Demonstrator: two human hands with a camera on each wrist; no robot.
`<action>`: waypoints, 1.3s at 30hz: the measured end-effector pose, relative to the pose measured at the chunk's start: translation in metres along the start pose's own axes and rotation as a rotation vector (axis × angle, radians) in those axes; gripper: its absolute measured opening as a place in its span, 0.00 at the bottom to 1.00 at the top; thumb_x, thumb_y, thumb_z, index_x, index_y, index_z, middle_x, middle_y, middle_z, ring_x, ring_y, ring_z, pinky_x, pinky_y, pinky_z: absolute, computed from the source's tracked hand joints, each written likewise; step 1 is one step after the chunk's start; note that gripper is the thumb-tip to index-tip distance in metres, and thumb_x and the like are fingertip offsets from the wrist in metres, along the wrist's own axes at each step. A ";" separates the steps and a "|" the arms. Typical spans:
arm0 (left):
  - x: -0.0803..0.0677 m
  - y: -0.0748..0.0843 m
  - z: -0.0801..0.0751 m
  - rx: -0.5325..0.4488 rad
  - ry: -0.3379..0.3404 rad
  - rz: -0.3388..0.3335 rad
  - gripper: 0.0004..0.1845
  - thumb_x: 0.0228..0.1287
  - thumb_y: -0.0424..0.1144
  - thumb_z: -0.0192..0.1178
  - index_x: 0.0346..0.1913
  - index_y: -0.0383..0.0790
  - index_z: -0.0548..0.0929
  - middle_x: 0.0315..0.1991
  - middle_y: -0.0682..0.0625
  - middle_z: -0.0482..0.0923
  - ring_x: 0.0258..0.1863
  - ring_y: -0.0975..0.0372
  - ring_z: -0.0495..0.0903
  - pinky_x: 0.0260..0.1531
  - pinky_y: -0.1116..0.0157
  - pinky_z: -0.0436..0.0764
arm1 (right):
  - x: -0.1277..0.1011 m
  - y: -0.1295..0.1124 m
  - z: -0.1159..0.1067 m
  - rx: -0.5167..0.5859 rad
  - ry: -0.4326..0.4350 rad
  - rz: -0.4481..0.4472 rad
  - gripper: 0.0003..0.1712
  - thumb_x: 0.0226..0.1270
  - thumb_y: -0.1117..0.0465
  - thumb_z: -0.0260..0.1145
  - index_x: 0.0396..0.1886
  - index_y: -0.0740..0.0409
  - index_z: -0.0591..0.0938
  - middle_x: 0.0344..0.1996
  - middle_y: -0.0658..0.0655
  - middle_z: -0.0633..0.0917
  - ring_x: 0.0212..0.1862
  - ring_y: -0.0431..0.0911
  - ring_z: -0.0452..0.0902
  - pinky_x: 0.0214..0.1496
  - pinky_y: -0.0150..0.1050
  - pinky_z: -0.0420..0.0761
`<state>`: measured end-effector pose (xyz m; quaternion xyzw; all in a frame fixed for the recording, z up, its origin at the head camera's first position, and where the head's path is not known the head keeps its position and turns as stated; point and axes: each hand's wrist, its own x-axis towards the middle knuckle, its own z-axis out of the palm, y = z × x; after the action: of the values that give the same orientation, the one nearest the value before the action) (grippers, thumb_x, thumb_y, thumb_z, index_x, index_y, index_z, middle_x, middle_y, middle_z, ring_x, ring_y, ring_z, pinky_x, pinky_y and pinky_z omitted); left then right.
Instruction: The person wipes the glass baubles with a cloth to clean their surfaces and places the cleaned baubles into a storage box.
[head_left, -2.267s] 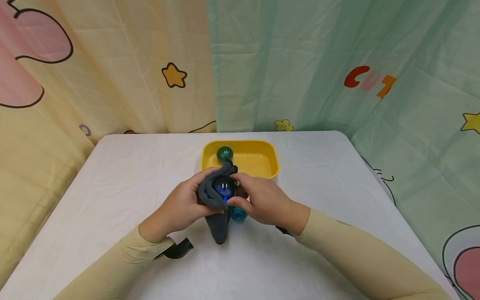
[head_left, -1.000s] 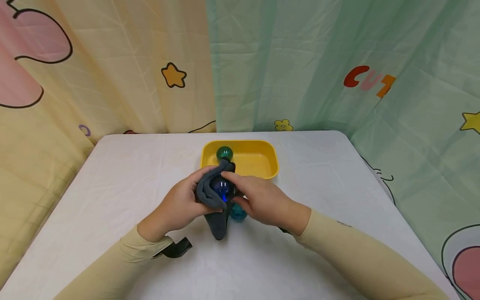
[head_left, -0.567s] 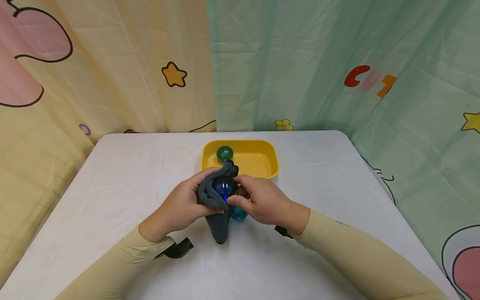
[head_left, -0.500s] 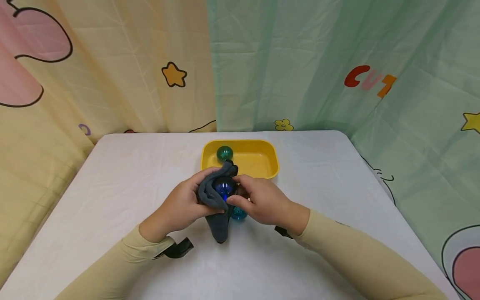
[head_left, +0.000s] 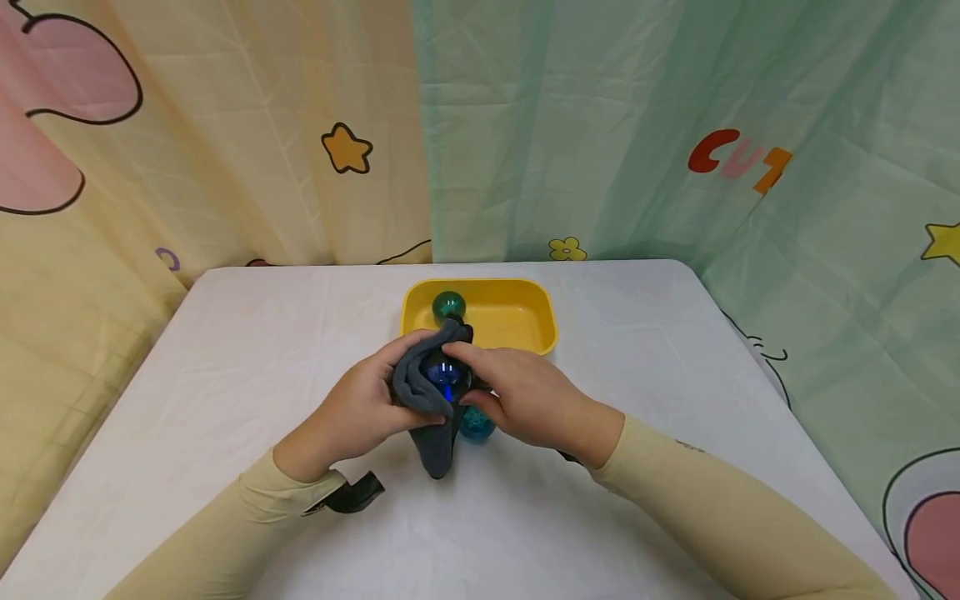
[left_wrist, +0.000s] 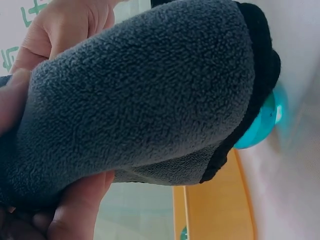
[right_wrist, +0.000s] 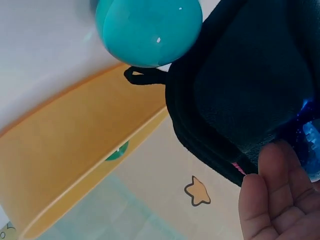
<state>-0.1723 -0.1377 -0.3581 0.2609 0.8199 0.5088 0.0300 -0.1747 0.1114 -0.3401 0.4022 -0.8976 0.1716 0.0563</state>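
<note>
My left hand (head_left: 367, 404) grips a grey fleece cloth (head_left: 431, 433) bunched around a shiny blue ball (head_left: 441, 372), held just above the white table (head_left: 225, 350). My right hand (head_left: 517, 396) pinches the ball from the right, index finger over its top. The cloth's tail hangs down to the table. A teal ball (head_left: 477, 423) lies on the table under my right hand. In the left wrist view the cloth (left_wrist: 135, 100) fills the frame, with the teal ball (left_wrist: 262, 125) behind it. The right wrist view shows the teal ball (right_wrist: 147, 30), the cloth (right_wrist: 250, 90) and my fingertips (right_wrist: 272, 200).
A yellow tray (head_left: 525, 321) stands just beyond my hands, with a green ball (head_left: 448, 305) in its left corner. Printed curtains hang close behind the table and along both sides. The table's rounded corners lie far left and far right.
My right fingers have slid back up and leftward over the blue ball, as they were a second ago. The left hand and cloth have barely moved.
</note>
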 end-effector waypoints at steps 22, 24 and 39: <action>0.003 0.001 0.003 -0.033 0.009 0.030 0.48 0.53 0.33 0.82 0.77 0.48 0.69 0.70 0.45 0.78 0.65 0.52 0.82 0.57 0.66 0.85 | 0.000 -0.001 0.001 0.235 -0.061 0.120 0.44 0.75 0.53 0.71 0.81 0.57 0.60 0.61 0.55 0.86 0.53 0.44 0.87 0.58 0.38 0.87; 0.003 0.001 0.003 -0.029 0.012 0.020 0.48 0.54 0.34 0.82 0.77 0.48 0.70 0.71 0.45 0.77 0.65 0.52 0.81 0.58 0.65 0.85 | 0.000 0.000 0.000 0.172 -0.065 0.085 0.44 0.74 0.55 0.72 0.82 0.55 0.60 0.63 0.56 0.85 0.56 0.46 0.87 0.62 0.41 0.86; 0.005 0.001 0.009 0.006 0.012 0.033 0.47 0.54 0.35 0.82 0.77 0.49 0.70 0.70 0.46 0.79 0.67 0.53 0.80 0.59 0.63 0.84 | -0.001 0.001 0.001 0.098 -0.033 0.150 0.33 0.76 0.45 0.67 0.68 0.63 0.74 0.42 0.53 0.90 0.37 0.44 0.83 0.44 0.37 0.86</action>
<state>-0.1738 -0.1279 -0.3606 0.2715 0.8172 0.5081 0.0158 -0.1748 0.1125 -0.3418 0.3388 -0.9165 0.2124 0.0088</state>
